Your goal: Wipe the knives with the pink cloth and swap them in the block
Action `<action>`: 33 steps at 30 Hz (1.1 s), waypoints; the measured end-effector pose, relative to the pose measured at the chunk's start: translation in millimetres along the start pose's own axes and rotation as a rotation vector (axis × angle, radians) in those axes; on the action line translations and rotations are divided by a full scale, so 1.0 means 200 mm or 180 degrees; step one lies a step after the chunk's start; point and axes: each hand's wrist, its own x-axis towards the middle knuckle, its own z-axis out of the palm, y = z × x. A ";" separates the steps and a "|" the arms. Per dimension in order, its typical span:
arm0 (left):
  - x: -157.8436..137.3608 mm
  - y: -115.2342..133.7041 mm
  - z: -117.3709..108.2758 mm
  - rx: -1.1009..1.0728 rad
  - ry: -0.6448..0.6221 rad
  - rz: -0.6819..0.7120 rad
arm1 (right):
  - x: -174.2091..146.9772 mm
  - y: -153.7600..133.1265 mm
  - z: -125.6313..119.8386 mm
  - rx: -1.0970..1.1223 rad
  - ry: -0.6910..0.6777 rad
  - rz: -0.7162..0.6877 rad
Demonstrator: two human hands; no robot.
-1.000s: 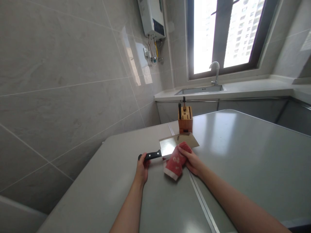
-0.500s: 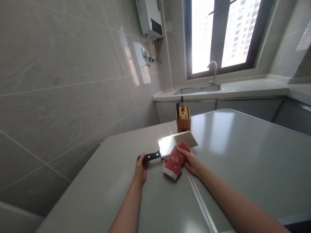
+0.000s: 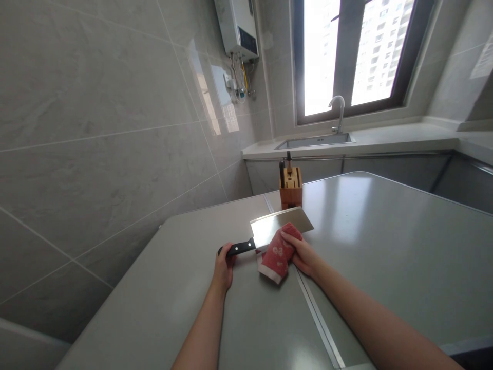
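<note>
head view: the left hand [image 3: 224, 268] is clamped on the black handle of a broad cleaver [image 3: 265, 231], fingers curled around its end, while the right hand [image 3: 305, 255] is closed on a folded red cloth [image 3: 278, 253] with a pale end and pale markings, thumb on top. the cloth lies across the near edge of the blade and covers part of its face; a small bit of it also shows below the blade, next to the handle. the cleaver is over the middle of the grey table [image 3: 169, 308], its handle toward the left edge and its blade slanting up toward the far edge. i cannot tell whether the blade touches the tabletop. a metal strip [image 3: 320, 325] runs from the near edge to the far edge, passing under the blade. just beyond the blade, near the far edge and right of the strip, stands a wooden knife block [image 3: 291, 193] with two handles sticking up from its left side. past the table's far edge are a pale counter [image 3: 393, 135] with a sink [image 3: 318, 141] and a curved tap [image 3: 340, 113], below a dark-framed window [image 3: 342, 67]. on the tiled wall [image 3: 115, 92] to the left hangs a water heater [image 3: 235, 28], pipes beneath it.
</note>
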 end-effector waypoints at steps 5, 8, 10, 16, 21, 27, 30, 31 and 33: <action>0.00 0.00 -0.01 0.0028 -0.0002 0.0016 | -0.01 -0.01 0.02 0.0049 0.0032 -0.0020; 0.00 -0.01 -0.01 0.0048 0.0015 0.0010 | -0.01 -0.02 0.02 0.0049 0.0058 -0.0006; 0.01 -0.01 -0.01 0.0086 0.0015 0.0003 | -0.01 -0.02 0.02 0.0057 0.0068 0.0003; -0.01 -0.01 -0.01 0.0191 -0.0025 -0.0041 | -0.01 -0.02 0.02 0.0145 0.0135 -0.0018; -0.01 -0.01 -0.01 0.0268 -0.0108 -0.0034 | 0.00 -0.02 0.02 0.0144 0.0208 -0.0045; -0.01 0.00 -0.01 0.0291 -0.0164 -0.0046 | 0.00 -0.02 0.03 0.0171 0.0234 -0.0041; -0.01 0.00 -0.01 0.0288 -0.0162 -0.0056 | 0.00 -0.02 0.03 0.0184 0.0208 -0.0058; -0.01 0.00 -0.01 0.0289 -0.0162 -0.0053 | 0.00 -0.02 0.02 0.0182 0.0195 -0.0067; -0.01 0.00 -0.01 0.0300 -0.0170 -0.0047 | 0.00 -0.02 0.02 0.0170 0.0189 -0.0079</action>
